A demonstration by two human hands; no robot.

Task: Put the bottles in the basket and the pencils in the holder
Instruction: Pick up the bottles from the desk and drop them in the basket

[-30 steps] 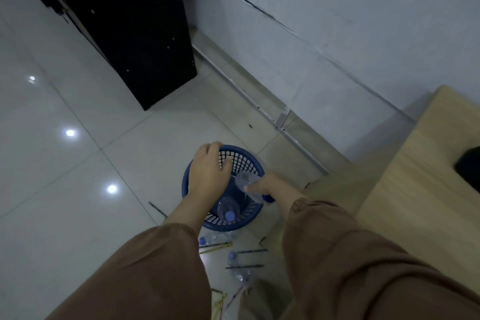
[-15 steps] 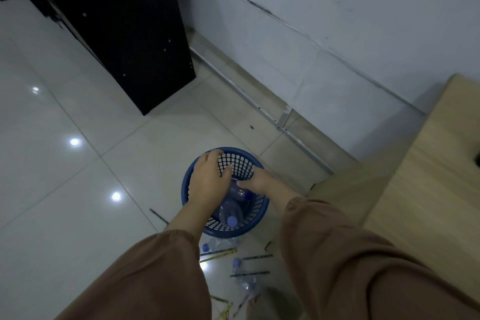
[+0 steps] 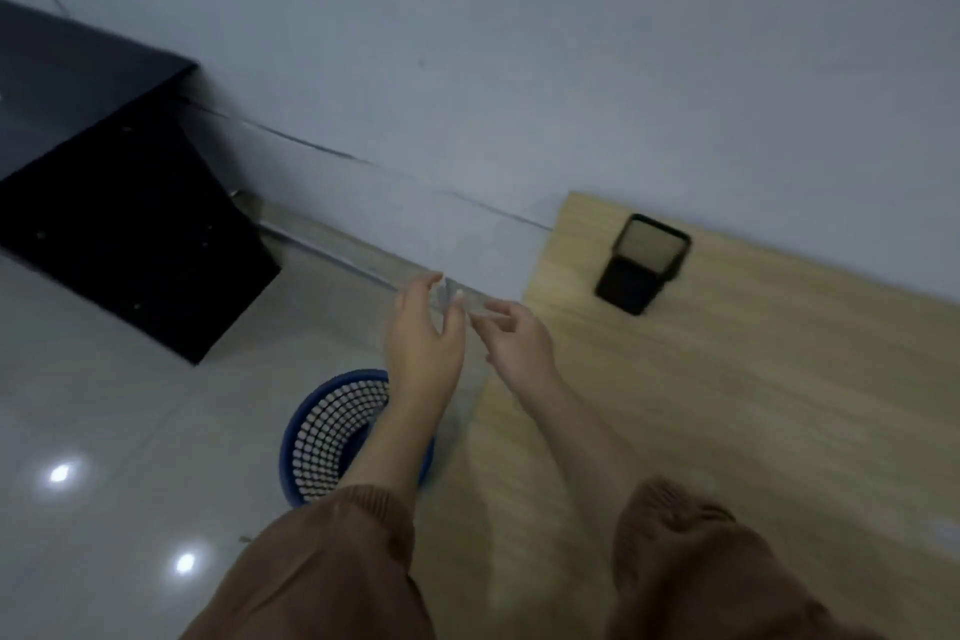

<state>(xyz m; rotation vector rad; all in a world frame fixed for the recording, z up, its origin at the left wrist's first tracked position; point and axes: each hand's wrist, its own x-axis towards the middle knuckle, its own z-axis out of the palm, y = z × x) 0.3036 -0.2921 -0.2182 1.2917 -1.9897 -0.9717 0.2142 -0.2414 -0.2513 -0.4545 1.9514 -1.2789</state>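
Note:
The blue mesh basket stands on the tiled floor, low in the head view, and my left forearm hides part of it. What lies inside cannot be seen. My left hand is raised above and beyond the basket, fingers apart and empty. My right hand hovers close beside it at the wooden table's left edge, also open with nothing in it. A black square pencil holder stands on the table near the wall, to the upper right of my right hand. No bottle or pencil shows.
The light wooden table fills the right side. A black cabinet stands on the floor at the left against the grey wall. A metal rail runs along the wall's foot.
Both hands have lifted out of the basket, and the bottle my right hand held is gone from it. The view has swung up and right, bringing the table and holder in.

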